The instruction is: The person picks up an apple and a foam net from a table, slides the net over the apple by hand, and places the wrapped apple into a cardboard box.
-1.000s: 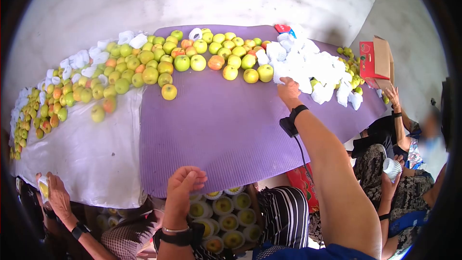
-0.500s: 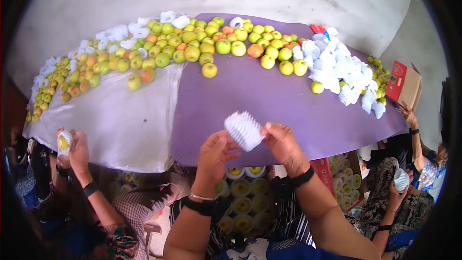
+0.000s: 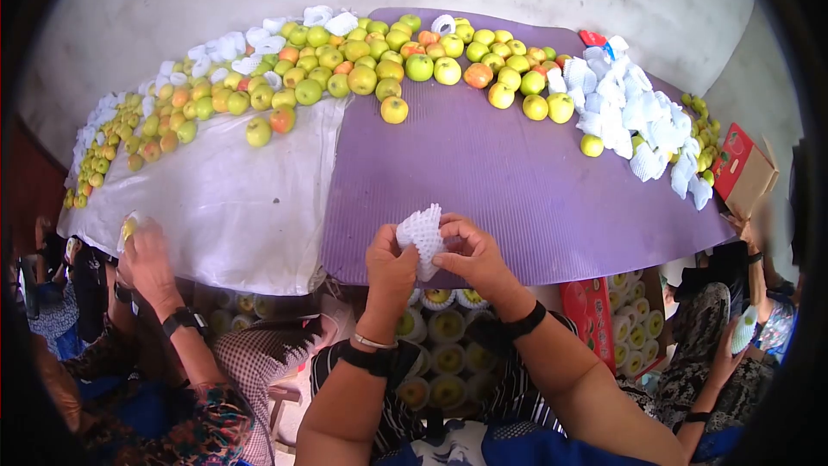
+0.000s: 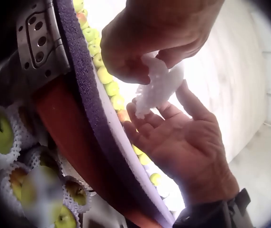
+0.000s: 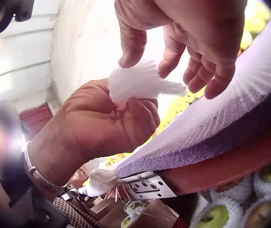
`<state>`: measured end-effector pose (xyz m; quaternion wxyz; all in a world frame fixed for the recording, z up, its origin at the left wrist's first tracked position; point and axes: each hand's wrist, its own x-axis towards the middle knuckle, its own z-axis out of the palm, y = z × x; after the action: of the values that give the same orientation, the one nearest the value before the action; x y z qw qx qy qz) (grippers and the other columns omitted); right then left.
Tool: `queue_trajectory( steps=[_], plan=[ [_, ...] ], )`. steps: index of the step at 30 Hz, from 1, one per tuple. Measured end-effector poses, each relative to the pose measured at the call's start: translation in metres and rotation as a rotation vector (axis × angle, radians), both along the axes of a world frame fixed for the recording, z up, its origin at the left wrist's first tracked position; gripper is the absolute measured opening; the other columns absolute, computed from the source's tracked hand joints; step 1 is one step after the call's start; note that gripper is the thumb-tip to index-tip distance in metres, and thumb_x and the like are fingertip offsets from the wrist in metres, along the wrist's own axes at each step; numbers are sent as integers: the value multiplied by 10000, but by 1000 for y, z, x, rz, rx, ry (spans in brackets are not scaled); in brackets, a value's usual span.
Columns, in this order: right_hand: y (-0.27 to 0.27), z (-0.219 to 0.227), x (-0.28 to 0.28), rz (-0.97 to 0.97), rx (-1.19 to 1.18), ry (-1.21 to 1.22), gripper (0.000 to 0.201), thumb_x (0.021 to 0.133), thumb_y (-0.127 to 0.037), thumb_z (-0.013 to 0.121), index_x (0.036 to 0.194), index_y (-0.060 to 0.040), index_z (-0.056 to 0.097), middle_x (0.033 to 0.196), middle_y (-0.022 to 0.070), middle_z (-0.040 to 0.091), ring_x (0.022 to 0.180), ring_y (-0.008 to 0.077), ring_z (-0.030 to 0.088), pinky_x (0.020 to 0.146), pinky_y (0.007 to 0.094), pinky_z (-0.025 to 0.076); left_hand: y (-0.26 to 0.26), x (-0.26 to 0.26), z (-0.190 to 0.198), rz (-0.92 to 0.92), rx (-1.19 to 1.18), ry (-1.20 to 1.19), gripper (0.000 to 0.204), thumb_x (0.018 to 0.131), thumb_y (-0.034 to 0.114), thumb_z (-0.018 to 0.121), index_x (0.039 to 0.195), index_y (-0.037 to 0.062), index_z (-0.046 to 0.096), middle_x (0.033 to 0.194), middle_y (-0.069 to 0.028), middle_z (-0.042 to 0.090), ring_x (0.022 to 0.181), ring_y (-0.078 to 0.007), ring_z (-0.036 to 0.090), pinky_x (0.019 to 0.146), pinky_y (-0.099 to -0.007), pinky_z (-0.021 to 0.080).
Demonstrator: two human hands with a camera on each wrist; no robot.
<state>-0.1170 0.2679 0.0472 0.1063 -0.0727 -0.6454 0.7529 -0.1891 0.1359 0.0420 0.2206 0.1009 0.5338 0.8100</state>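
Note:
A white foam fruit net (image 3: 421, 237), with no fruit visible in it, is held up between both hands over the table's front edge. My left hand (image 3: 391, 261) grips its left side with thumb and bent fingers. My right hand (image 3: 476, 257) has thumb and fingertips on the net's other side, its remaining fingers spread apart. In the right wrist view the net (image 5: 137, 81) looks flattened, with a ragged end beside the right fingers. Boxed apples in foam nets (image 3: 447, 326) sit below, in front of my lap.
Loose green-yellow apples (image 3: 362, 79) line the back of the purple mat (image 3: 448, 173) and white sheet (image 3: 233, 198). A foam-net pile (image 3: 642, 116) lies at right. A red carton (image 3: 591, 319) stands low right. Other people's hands (image 3: 151, 267) work at left and far right.
My right hand has come back from the net pile with a foam net and brought it to my left hand, which now grips it. The head view has shifted right.

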Motion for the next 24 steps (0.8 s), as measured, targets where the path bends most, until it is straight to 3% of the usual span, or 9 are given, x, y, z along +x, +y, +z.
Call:
queue_trajectory(
  steps=[6,8,10,12,17,19,21,22,24],
  plan=[
    [0,14,7,-102,394,64,323,694,-95,716,973,-37,564,1176,94,481,1023,194,514,868,322,422,7,1,-9,159,-205,204,144,745,-46,546,853,22,480,788,-16,519,703,-63,500,591,-219,434],
    [2,-3,4,-110,262,59,295,685,-83,712,936,-40,564,1136,94,494,996,198,520,855,317,422,8,2,-8,160,-239,265,165,741,-49,546,868,24,472,803,-23,513,712,-65,498,586,-219,433],
    [4,-9,3,-117,132,56,267,677,-70,708,899,-42,565,1097,93,507,970,202,527,842,312,423,12,8,1,76,-65,194,237,735,-54,536,948,17,459,875,-44,519,750,-71,505,598,-221,437],
    [11,-7,2,-319,395,16,204,673,-27,679,823,-32,541,997,87,527,902,187,532,787,282,425,10,11,21,-31,0,102,277,732,-61,534,984,14,449,913,-53,520,766,-78,512,611,-222,440],
    [18,-7,0,-508,514,98,173,680,24,630,779,-27,498,864,61,525,785,149,509,689,257,415,12,12,20,-226,100,44,354,705,-57,557,1041,-5,456,930,-69,550,788,-116,555,665,-252,496],
    [17,-4,2,-491,497,98,175,687,36,619,779,-32,486,831,43,519,756,124,498,660,244,409,15,13,11,-131,-48,142,260,690,-37,593,930,11,504,820,-31,558,732,-100,559,586,-225,461],
    [13,0,4,-482,202,-48,179,703,61,584,800,-46,478,790,10,497,728,79,470,610,227,392,9,11,8,13,-280,355,189,703,-16,614,856,26,511,744,-26,537,667,-83,519,548,-223,418],
    [14,0,4,-481,201,-49,179,703,61,584,800,-46,478,790,10,497,728,79,470,610,227,392,8,10,9,161,-508,569,139,717,5,635,782,40,518,668,-22,517,602,-67,478,510,-222,374],
    [23,1,3,-621,336,73,210,717,105,531,842,-57,485,774,-9,491,733,59,466,615,202,396,7,16,20,213,-516,609,155,716,26,656,751,43,507,634,-28,495,574,-65,455,495,-224,353]
  ],
)
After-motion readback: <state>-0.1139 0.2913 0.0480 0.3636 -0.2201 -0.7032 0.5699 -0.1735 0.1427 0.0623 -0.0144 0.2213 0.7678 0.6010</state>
